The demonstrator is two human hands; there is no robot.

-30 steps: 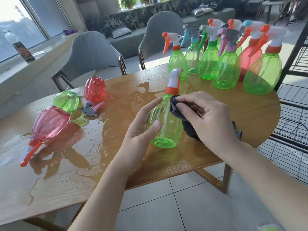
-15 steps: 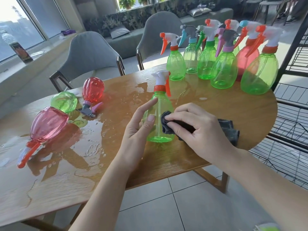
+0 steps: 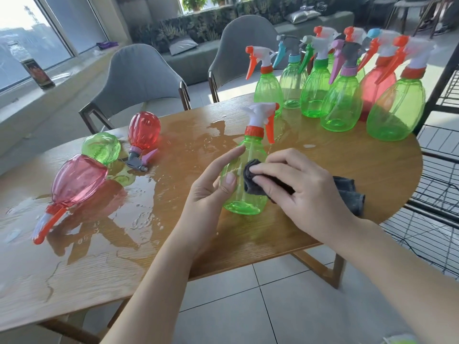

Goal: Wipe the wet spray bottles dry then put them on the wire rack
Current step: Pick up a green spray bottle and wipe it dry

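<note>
- Right now a green bottle (image 3: pixel 244 180) stands upright on the wet table (image 3: pixel 323 234), near its front edge, between the person's two hands.
- Their left hand (image 3: pixel 211 184) steadies it: thumb pressed on the near side of the body, forefinger stretched up along the shoulder, a loose hold with the fingers nearly straight.
- Their right hand (image 3: pixel 295 184) pinches a dark cloth (image 3: pixel 253 180) in curled fingers and presses it against the bottle's right flank; the rest of the cloth trails on the table behind the hand.
- I'd judge the bottle empty and light, thin clear plastic that gives under a squeeze, and slick while wet, so it could skid or tip on this puddled wood.
- Best gripped at the narrow neck under the orange collar (image 3: pixel 253 131), or round the widest part of the body.
- Three more bottles (image 3: pixel 79 180) lie on their sides in the puddle at the left; a cluster (image 3: pixel 342 105) stands at the far right.
- Beyond the table's right edge is the wire rack (image 3: pixel 437 184).
</note>
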